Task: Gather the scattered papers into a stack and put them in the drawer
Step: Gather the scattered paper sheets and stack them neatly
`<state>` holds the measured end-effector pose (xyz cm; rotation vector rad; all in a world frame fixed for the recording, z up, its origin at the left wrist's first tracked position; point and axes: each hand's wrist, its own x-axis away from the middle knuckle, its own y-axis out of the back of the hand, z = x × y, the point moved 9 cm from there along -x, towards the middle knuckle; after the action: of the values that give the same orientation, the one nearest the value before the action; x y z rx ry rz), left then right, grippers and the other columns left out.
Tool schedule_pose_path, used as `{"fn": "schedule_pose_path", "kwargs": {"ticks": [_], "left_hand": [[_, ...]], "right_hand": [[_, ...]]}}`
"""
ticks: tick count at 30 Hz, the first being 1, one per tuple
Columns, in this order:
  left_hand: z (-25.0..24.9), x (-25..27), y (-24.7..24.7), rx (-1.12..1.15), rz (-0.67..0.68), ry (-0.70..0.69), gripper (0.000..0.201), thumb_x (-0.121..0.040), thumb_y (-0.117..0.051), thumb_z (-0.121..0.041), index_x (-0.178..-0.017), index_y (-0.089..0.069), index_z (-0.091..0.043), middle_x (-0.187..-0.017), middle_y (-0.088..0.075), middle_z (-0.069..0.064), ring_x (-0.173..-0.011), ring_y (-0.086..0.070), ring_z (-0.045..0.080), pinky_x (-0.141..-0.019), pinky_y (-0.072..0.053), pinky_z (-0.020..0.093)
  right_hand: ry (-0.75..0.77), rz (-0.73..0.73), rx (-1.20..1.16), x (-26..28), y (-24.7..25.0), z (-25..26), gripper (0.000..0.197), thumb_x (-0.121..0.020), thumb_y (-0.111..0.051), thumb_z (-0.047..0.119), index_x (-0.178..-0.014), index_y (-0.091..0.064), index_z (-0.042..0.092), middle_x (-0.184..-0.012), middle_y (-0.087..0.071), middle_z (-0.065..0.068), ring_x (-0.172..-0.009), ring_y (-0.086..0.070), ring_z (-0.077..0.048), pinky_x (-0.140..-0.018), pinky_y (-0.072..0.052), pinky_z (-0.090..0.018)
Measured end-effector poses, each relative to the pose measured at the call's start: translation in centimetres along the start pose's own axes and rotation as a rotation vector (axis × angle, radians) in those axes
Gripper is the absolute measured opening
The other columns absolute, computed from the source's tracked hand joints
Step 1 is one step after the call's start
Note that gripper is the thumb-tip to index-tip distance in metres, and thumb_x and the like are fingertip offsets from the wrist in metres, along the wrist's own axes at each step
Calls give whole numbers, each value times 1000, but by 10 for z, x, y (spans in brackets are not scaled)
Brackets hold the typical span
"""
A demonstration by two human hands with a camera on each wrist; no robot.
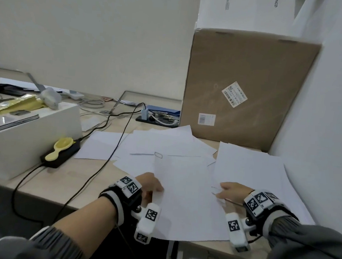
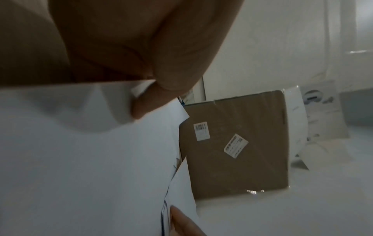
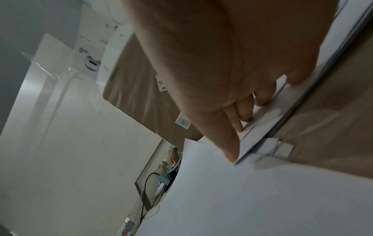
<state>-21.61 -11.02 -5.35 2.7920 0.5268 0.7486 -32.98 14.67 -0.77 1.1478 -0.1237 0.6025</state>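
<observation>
Several white papers (image 1: 177,148) lie spread and overlapping on the wooden desk (image 1: 41,183). The front sheet (image 1: 189,207) reaches the near desk edge. My left hand (image 1: 154,186) pinches this sheet's left edge, and in the left wrist view the thumb (image 2: 161,83) lies over the paper (image 2: 80,159). My right hand (image 1: 226,192) holds the right edge, where the paper creases. In the right wrist view the thumb (image 3: 230,148) and fingers (image 3: 244,115) clamp the sheet edges (image 3: 260,132). No drawer is in view.
A tall cardboard box (image 1: 245,90) stands behind the papers, against a white wall (image 1: 328,120) on the right. At left sit a white box (image 1: 30,131) and a black power brick (image 1: 63,158) bearing a yellow brush (image 1: 60,148). A black cable (image 1: 103,161) crosses one sheet.
</observation>
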Motion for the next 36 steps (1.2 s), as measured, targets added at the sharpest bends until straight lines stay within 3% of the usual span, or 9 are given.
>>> {"fn": "schedule_pose_path", "kwargs": {"ticks": [3, 6, 12, 17, 20, 24, 29, 33, 36], "left_hand": [[-16, -11, 5, -195, -64, -71, 41, -83, -59, 6, -124, -54, 5, -112, -61, 20, -102, -61, 31, -97, -52, 44], [-40, -13, 28, -353, -156, -112, 42, -85, -55, 6, -127, -53, 8, -127, -58, 25, -118, -57, 36, -96, -50, 38], [-72, -28, 77, -448, -281, -107, 36, -84, -53, 8, -120, -60, 6, -125, -60, 25, -117, -56, 37, -98, -48, 40], [-82, -45, 90, -557, -335, -114, 34, -89, -59, -5, -122, -61, 5, -125, -61, 22, -118, -56, 34, -96, -44, 34], [-86, -59, 94, -616, -346, -112, 35, -90, -60, -10, -121, -61, 3, -126, -61, 21, -118, -56, 33, -96, -44, 33], [-86, -71, 94, -803, -338, -55, 49, -95, -54, -27, -138, -48, -4, -154, -32, 14, -137, -38, 28, -109, -32, 30], [-84, -79, 82, -890, -273, -32, 46, -98, -47, -26, -136, -46, 0, -144, -45, 15, -133, -43, 28, -107, -33, 31], [-84, -71, 75, -934, -258, -57, 43, -101, -39, -23, -138, -43, 0, -146, -43, 13, -134, -42, 26, -106, -33, 30], [-75, -61, 67, -1054, -206, -54, 40, -100, -40, -22, -133, -50, -2, -140, -50, 13, -128, -49, 25, -101, -39, 29]], "right_hand": [[4, 1, 17, 1, 0, -2, 67, -93, -55, 32, -148, -28, 5, -155, -27, -7, -142, -29, -21, -113, -22, -26], [-9, -21, 13, -5, 3, -4, 57, -93, -56, 25, -139, -39, -4, -148, -39, -15, -135, -39, -27, -110, -29, -30], [2, -166, -46, -21, 37, 6, 56, -90, -59, 23, -141, -41, 9, -149, -39, -6, -138, -36, -22, -113, -28, -30], [-28, -71, 183, -40, 35, 16, 71, -92, -52, 38, -151, -19, 17, -158, -16, -9, -147, -9, -25, -119, -2, -38], [-75, 17, 278, -47, 23, 1, 79, -88, -54, 48, -150, -16, 17, -157, -16, -10, -144, -19, -31, -115, -19, -40], [-59, 50, 311, -43, 17, -6, 82, -91, -53, 46, -152, -4, 23, -159, -2, -9, -145, -7, -38, -116, -14, -42], [-37, 46, 310, -31, 20, 2, 76, -95, -49, 38, -152, -1, 20, -159, -2, -10, -147, -5, -30, -117, -8, -35], [-39, 56, 284, -30, 19, 0, 80, -93, -52, 41, -152, -1, 23, -160, -1, -8, -146, -3, -36, -116, -12, -38], [-50, 48, 295, -34, 17, -4, 83, -91, -54, 45, -152, -1, 25, -160, -3, -7, -145, -6, -38, -116, -15, -42]]}}
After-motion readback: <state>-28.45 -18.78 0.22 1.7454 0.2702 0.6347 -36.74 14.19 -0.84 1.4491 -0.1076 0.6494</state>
